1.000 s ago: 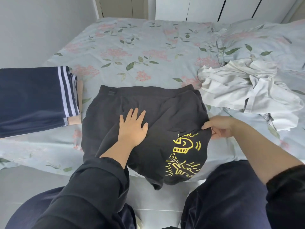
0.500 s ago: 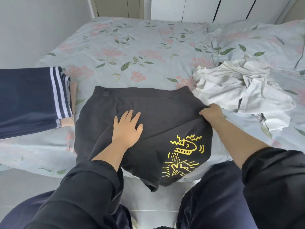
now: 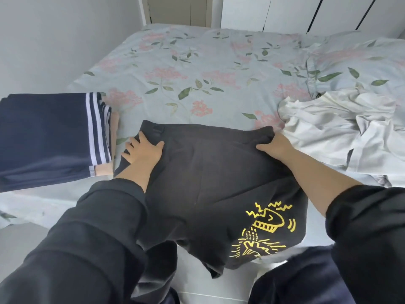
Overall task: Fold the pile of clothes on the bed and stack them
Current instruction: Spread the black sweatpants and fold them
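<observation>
Head view, the only view available. I read the black shorts (image 3: 219, 183) as the item in hand. They lie flat at the near edge of the bed (image 3: 197, 73), waistband on the far side, and the leg with the yellow print (image 3: 263, 229) hangs over the edge toward me.

Left hand (image 3: 142, 150): it has moved from the middle of the shorts, where it lay flat a second ago, out to the waistband corner on its own side. It now grips that corner, thumb on top and fingers round the edge of the cloth.

Right hand (image 3: 274, 145): it has moved up from the side seam to the opposite waistband corner. Its fingers are curled under the cloth and clamped on it.

Meaning for the task: both hands now hold the waistband, one at each end. I judge the smoothing finished and a fold or lift about to start.

Outside the left hand, just beside it, sits the folded stack (image 3: 43, 139), navy with white stripes on top; that is the likely destination. Beyond the right hand, close to it, lies the white pile (image 3: 328, 132), crumpled and not yet folded.
</observation>
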Available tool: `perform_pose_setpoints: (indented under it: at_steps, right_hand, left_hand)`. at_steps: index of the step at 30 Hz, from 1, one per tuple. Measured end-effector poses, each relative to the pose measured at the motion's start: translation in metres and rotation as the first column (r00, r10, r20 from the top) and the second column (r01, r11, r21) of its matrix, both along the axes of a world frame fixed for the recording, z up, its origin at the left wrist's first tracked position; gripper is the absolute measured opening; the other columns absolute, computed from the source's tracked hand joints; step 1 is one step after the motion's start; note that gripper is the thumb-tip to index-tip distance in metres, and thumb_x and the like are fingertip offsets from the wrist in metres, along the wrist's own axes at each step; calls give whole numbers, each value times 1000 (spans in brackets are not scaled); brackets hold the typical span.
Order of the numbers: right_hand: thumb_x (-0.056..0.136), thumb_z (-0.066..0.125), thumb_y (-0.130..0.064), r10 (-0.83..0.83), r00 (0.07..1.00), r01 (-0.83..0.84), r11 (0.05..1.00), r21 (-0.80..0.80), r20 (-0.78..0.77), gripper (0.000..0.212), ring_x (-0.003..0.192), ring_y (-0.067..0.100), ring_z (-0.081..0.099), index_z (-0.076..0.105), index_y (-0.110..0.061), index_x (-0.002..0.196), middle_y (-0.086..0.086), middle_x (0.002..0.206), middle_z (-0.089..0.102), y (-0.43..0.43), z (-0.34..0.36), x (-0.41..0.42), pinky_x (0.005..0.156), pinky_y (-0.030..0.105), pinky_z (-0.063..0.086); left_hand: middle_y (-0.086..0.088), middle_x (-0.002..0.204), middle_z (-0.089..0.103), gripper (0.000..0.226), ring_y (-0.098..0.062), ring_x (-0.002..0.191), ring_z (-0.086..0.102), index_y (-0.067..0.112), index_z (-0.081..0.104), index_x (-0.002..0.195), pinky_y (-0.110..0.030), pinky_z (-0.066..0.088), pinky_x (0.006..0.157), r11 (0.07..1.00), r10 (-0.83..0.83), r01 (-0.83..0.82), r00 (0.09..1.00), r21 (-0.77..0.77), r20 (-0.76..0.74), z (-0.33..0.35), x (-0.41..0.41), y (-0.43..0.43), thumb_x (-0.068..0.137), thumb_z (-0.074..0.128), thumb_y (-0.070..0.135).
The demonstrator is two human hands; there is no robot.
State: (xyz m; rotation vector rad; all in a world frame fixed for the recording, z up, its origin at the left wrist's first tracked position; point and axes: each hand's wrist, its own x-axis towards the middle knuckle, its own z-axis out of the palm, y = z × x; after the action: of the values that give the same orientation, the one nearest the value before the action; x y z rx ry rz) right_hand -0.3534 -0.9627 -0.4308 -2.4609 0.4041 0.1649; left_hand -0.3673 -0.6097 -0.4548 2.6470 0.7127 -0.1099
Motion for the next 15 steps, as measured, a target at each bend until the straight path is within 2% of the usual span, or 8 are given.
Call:
perform_pose_setpoints:
  at_steps: [2,3,5,7,10,12,13,15]
  right_hand:
    - [86,58,-14,10,998,-5,996,-84,64,44,115,34,52,47,-3,126,17,122,55,4,1,11,85,31,40]
    - [84,54,-9,-1,990,14,996,-89,138,31,106,35,55,53,-5,114,16,108,59,6,5,16,78,31,41]
    - [79,50,-4,-21,960,45,996,-79,280,18,89,32,56,55,-8,96,11,87,56,9,16,28,70,31,39]
    - [77,49,-3,-9,926,58,991,-119,377,12,80,28,51,52,-9,87,10,80,53,13,34,45,67,31,37]
    - [77,48,-1,-13,892,102,980,-172,453,8,75,28,48,50,-8,81,12,79,53,18,66,80,64,32,36]
    - [81,50,-2,-85,854,188,970,-154,513,8,82,33,55,54,-5,87,15,87,58,20,81,103,65,31,36]
    - [84,51,-4,-124,839,227,965,-134,530,15,91,35,57,55,-3,98,17,97,61,21,82,112,68,31,36]
    - [90,52,-11,-140,871,222,967,-122,472,44,115,38,51,40,-4,131,20,123,54,28,76,121,83,37,40]
  left_hand:
    - [-21,150,26,90,-38,136,28,16,3,152,-51,28,108,997,15,-15,1000,-76,9,5,16,10,87,58,46]
    - [-22,146,33,87,-39,132,35,14,6,151,-48,34,105,990,4,2,999,-139,49,8,23,13,86,61,33]
    - [-22,136,46,68,-39,122,46,9,26,147,-43,41,98,976,-57,94,981,-198,184,16,34,17,85,55,10]
    - [-21,126,56,61,-38,112,54,10,34,144,-41,46,89,975,-138,189,926,-116,350,32,49,19,86,48,2]
    - [-20,123,58,66,-39,104,57,18,28,149,-40,48,76,971,-231,227,831,71,506,70,84,19,87,45,0]
    - [-21,123,55,67,-40,103,56,19,25,149,-41,44,70,975,-222,180,815,130,535,94,108,19,88,45,0]
    - [-21,124,52,67,-41,104,55,20,23,149,-43,43,70,981,-193,147,833,128,518,101,116,17,89,45,1]
    - [-20,136,39,72,-40,115,46,21,10,151,-45,42,78,986,-147,106,920,129,363,102,126,7,92,47,6]
